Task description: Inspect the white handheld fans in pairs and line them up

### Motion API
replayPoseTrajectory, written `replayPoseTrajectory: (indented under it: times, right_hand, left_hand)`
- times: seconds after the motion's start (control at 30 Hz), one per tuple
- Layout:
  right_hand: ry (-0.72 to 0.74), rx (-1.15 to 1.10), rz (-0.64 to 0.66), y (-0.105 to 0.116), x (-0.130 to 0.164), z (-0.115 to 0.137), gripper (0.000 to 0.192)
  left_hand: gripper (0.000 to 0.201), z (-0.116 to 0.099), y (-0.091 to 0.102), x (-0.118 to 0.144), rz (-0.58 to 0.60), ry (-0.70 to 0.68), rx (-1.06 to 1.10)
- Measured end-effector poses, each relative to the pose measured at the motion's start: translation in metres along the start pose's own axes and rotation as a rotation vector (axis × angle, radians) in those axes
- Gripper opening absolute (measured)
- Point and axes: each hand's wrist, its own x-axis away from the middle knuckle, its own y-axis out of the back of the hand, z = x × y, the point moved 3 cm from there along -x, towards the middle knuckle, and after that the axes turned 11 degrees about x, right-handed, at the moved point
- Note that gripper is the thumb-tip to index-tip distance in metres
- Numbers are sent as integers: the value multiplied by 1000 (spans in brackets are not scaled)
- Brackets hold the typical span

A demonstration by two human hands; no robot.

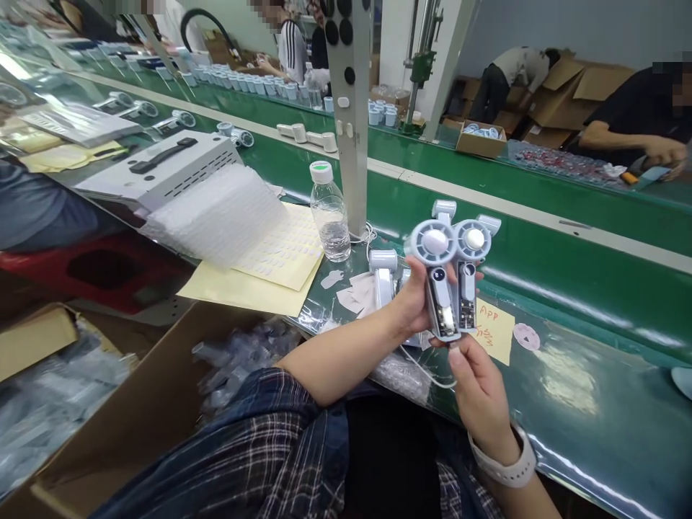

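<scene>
Two light-blue handheld fans stand side by side over the bench, the nearer one [443, 310] and the other [468, 295]. My left hand [415, 299] is closed around their handles from the left. The nearer fan shows a small lit display, and both handles show circuit parts through the front. Below the handle's bottom end, my right hand [478, 371] pinches the end of a white cable [432, 378], its plug hidden by the fingers. Another fan [383, 281] lies behind my left wrist. Near the handles is a yellow note [496, 331] with red writing.
A water bottle [331, 223] stands by the metal post [351, 144]. Left of it lie yellow sticker sheets [270, 267], bubble wrap [216, 209] and a grey metal case [162, 169]. A carton [156, 382] of clear plastic pieces sits lower left. Co-workers work beyond the green conveyor [513, 202].
</scene>
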Motion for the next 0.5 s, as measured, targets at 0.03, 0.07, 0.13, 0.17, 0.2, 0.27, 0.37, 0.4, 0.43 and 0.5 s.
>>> replayPoseTrajectory:
  times: [0.03, 0.07, 0.13, 0.17, 0.2, 0.27, 0.37, 0.4, 0.43, 0.5]
  right_hand:
    - [21, 25, -24, 2, 0, 0, 35]
    - [26, 28, -55, 3, -1, 0, 35]
    - [-5, 10, -114, 4, -2, 0, 36]
    - [-33, -7, -135, 4, -2, -1, 37]
    - [-61, -32, -152, 3, -2, -1, 38]
    - [-110, -121, -169, 2, 0, -4, 39]
    - [-166, -302, -188, -4, 5, -8, 39]
    - [-180, -344, -196, -6, 6, -10, 39]
    - [-193, -371, -200, -8, 7, -11, 39]
    - [-203, -374, -199, -10, 8, -13, 39]
  left_hand:
    - [83, -2, -1, 0, -3, -7, 42]
    - [81, -3, -2, 0, -6, -11, 72]
    - [79, -5, -3, 0, 7, 5, 83]
    - [79, -5, -4, 0, 27, 17, 70]
    - [79, -4, -4, 1, 51, 29, 51]
    - [81, -1, -5, 2, 95, 34, -2]
    - [84, 4, -4, 4, 113, -4, -102]
    - [86, 6, -3, 5, 105, -19, -129]
    - [87, 7, -3, 6, 97, -29, -151]
    - [88, 10, -2, 7, 95, -29, -168]
